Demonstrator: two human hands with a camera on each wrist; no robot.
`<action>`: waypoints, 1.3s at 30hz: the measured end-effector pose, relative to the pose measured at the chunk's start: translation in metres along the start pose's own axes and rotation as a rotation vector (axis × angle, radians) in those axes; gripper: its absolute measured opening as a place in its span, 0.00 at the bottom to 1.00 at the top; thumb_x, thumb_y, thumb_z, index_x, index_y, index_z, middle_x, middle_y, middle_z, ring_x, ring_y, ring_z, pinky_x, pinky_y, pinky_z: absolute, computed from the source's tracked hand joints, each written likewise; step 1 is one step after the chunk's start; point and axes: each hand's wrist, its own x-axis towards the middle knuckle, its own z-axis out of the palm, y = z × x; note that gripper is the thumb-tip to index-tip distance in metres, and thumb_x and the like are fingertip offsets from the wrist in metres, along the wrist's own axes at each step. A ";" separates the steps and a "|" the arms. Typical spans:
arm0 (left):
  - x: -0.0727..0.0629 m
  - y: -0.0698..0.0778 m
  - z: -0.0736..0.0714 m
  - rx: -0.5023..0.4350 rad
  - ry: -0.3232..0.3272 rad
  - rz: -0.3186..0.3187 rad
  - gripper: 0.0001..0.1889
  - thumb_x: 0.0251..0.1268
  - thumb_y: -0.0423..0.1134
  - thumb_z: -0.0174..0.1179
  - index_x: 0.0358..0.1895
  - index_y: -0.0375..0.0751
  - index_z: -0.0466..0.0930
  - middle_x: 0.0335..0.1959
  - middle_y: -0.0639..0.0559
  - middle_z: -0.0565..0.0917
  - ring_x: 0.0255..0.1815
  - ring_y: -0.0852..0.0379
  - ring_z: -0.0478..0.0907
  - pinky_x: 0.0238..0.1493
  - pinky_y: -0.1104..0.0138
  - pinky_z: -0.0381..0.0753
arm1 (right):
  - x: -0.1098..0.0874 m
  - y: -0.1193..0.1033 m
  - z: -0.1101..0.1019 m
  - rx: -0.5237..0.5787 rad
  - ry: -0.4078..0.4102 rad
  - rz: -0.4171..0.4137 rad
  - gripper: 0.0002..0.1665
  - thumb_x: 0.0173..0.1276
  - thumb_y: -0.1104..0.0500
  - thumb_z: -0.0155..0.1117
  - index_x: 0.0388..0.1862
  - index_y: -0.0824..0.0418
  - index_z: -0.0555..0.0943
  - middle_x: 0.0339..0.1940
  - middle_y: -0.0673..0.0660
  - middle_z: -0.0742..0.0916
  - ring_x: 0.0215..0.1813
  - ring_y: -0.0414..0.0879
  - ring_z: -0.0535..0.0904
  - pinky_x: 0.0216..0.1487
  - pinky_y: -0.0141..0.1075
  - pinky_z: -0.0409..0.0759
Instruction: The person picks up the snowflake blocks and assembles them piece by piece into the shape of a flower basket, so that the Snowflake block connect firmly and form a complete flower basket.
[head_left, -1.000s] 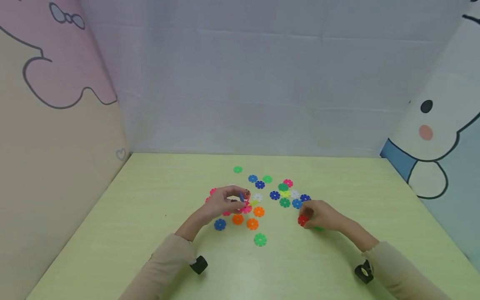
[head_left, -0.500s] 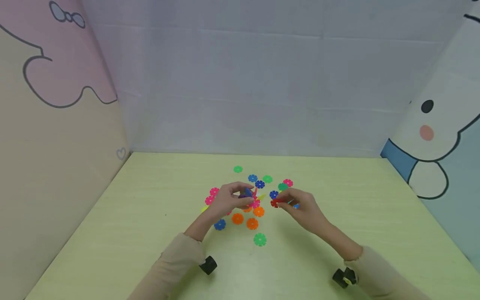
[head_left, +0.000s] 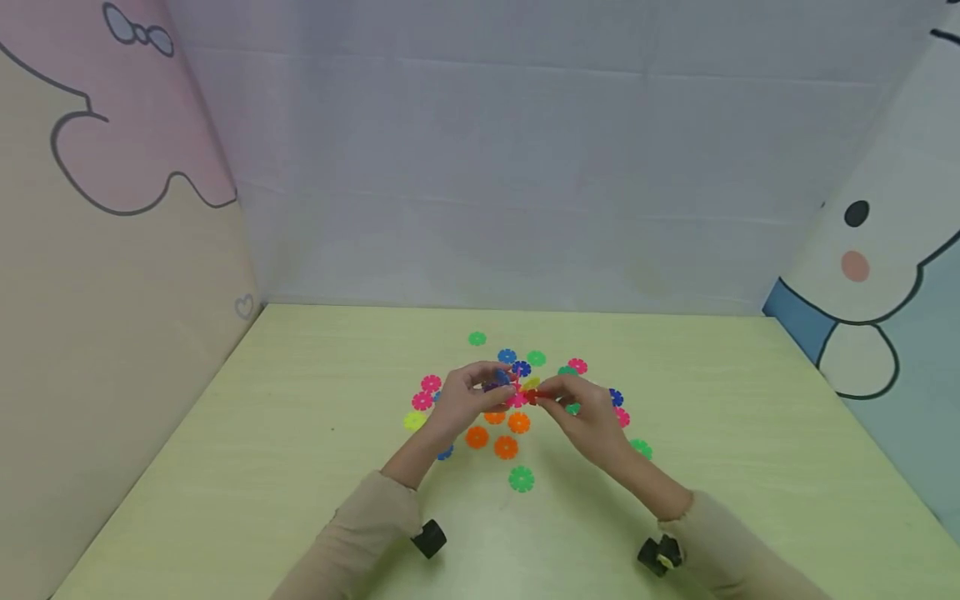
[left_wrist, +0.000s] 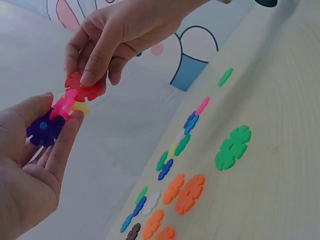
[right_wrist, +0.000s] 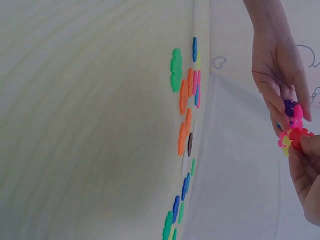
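My left hand [head_left: 459, 406] grips a small joined cluster of notched plastic flower discs, raised above the table. In the left wrist view the cluster shows a dark blue disc [left_wrist: 45, 131] between thumb and fingers, a pink disc [left_wrist: 63, 104] standing edge-on, and a yellow disc [left_wrist: 81, 107] partly hidden behind. Pinched between thumb and fingers of my right hand [head_left: 588, 412] is a red flower disc [left_wrist: 86, 91], which meets the pink disc's edge. Whether their notches interlock cannot be told. In the right wrist view the red disc [right_wrist: 298, 136] overlaps the cluster.
Loose flower discs lie spread on the pale table [head_left: 262, 467] below and around the hands. Several orange discs [head_left: 506, 447] and a green disc [head_left: 522, 479] lie nearer me; another green disc [head_left: 477, 338] lies farthest back. A light cloth wall [head_left: 525, 167] rises behind the table.
My right hand has carried the red disc from the right side of the table leftward to the cluster. My left hand has shifted slightly right with the cluster.
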 end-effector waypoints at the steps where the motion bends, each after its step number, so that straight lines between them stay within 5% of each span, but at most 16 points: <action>1: 0.000 0.000 0.001 -0.009 0.016 0.003 0.21 0.54 0.41 0.64 0.51 0.38 0.76 0.37 0.45 0.79 0.34 0.55 0.79 0.39 0.63 0.81 | 0.000 -0.001 0.001 -0.001 0.016 -0.002 0.11 0.48 0.80 0.64 0.30 0.72 0.78 0.26 0.61 0.84 0.27 0.50 0.81 0.29 0.36 0.82; 12: -0.002 0.003 0.011 -0.087 0.076 0.048 0.21 0.54 0.37 0.64 0.52 0.34 0.75 0.42 0.44 0.79 0.35 0.53 0.80 0.40 0.63 0.81 | 0.004 0.000 0.004 0.016 0.097 -0.075 0.11 0.44 0.81 0.65 0.25 0.71 0.78 0.23 0.61 0.83 0.24 0.49 0.81 0.28 0.34 0.81; 21: -0.004 0.003 -0.004 0.038 -0.162 0.012 0.26 0.62 0.40 0.57 0.64 0.45 0.65 0.52 0.39 0.74 0.45 0.47 0.79 0.44 0.62 0.80 | 0.006 0.015 -0.006 0.040 -0.053 -0.105 0.13 0.45 0.83 0.62 0.28 0.71 0.77 0.25 0.61 0.83 0.28 0.48 0.82 0.30 0.40 0.82; 29: 0.001 0.002 -0.012 0.062 -0.280 -0.102 0.28 0.56 0.38 0.63 0.62 0.43 0.68 0.53 0.42 0.73 0.45 0.42 0.79 0.43 0.61 0.80 | -0.008 0.054 -0.022 0.010 -0.243 0.031 0.12 0.53 0.73 0.65 0.38 0.67 0.78 0.34 0.59 0.85 0.35 0.47 0.82 0.36 0.35 0.82; 39: -0.004 -0.005 -0.032 0.072 -0.198 -0.101 0.29 0.56 0.37 0.63 0.62 0.45 0.66 0.56 0.42 0.72 0.53 0.47 0.75 0.47 0.60 0.78 | -0.039 0.102 -0.085 -0.137 -0.534 0.331 0.09 0.55 0.68 0.65 0.36 0.68 0.79 0.33 0.57 0.84 0.36 0.47 0.79 0.37 0.33 0.80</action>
